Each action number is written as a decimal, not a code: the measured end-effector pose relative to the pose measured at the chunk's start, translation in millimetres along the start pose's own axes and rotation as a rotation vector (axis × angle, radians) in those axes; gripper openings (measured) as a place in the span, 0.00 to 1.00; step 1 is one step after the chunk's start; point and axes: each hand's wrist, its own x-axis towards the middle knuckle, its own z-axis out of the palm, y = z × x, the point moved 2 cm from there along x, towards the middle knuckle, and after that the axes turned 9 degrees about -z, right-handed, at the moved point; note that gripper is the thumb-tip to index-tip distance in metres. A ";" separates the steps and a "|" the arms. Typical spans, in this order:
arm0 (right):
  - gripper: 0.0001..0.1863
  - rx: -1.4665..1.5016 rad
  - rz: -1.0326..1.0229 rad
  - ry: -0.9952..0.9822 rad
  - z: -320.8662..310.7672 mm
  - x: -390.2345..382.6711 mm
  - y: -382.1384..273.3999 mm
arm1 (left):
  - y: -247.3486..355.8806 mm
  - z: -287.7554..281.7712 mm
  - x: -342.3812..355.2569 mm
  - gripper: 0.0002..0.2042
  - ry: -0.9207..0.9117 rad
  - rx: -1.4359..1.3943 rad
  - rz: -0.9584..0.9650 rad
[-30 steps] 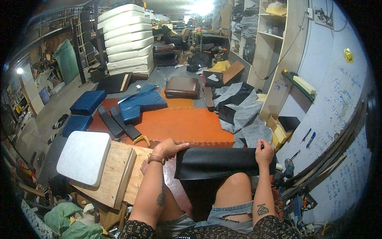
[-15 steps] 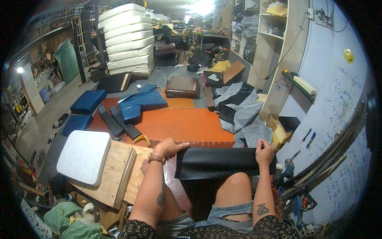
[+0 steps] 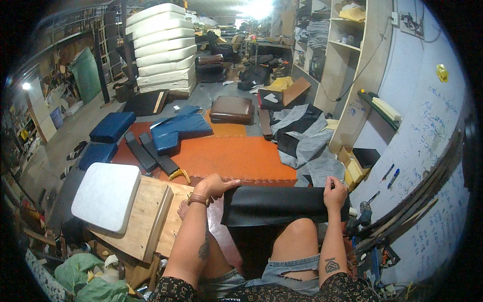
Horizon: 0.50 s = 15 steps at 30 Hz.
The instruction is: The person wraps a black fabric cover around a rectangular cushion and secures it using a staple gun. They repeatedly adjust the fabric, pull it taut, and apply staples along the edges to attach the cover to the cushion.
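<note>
A piece of black leather-like sheet (image 3: 274, 207) is stretched between my two hands above my knees, its smooth side showing. My left hand (image 3: 212, 187) grips its upper left corner, the index finger laid out along the top edge and the other fingers curled under, partly hidden. At the upper right end, my right hand (image 3: 335, 193) pinches the edge between thumb and bent fingers. Just beyond the sheet lies a flat orange padded panel (image 3: 229, 158) with a stitched-looking front edge. The left wrist wears a brown strap.
To the left, a white cushion pad (image 3: 106, 197) rests on a wooden board (image 3: 138, 221). Blue cushions (image 3: 111, 127), dark strips (image 3: 141, 152) and a brown cushion (image 3: 231, 110) lie farther off. Grey and black fabric (image 3: 307, 136) heaps at right, near the whiteboard-like wall (image 3: 427, 151).
</note>
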 end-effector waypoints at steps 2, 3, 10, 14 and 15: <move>0.12 0.023 0.010 -0.017 -0.7 1.8 -1.3 | -0.7 -1.4 -1.6 0.34 -0.017 -0.019 0.025; 0.12 -0.003 0.003 -0.009 0.4 1.8 1.8 | 0.2 -2.4 -2.6 0.34 -0.026 -0.015 0.027; 0.12 -0.014 -0.032 0.011 6.1 0.3 12.7 | -6.1 3.2 5.9 0.36 0.022 0.000 0.039; 0.12 0.029 -0.031 -0.014 6.4 1.9 12.7 | -7.5 4.4 13.7 0.38 0.073 0.064 0.088; 0.13 0.026 -0.050 0.002 4.3 1.7 10.0 | -7.2 5.6 16.4 0.38 0.088 0.083 0.134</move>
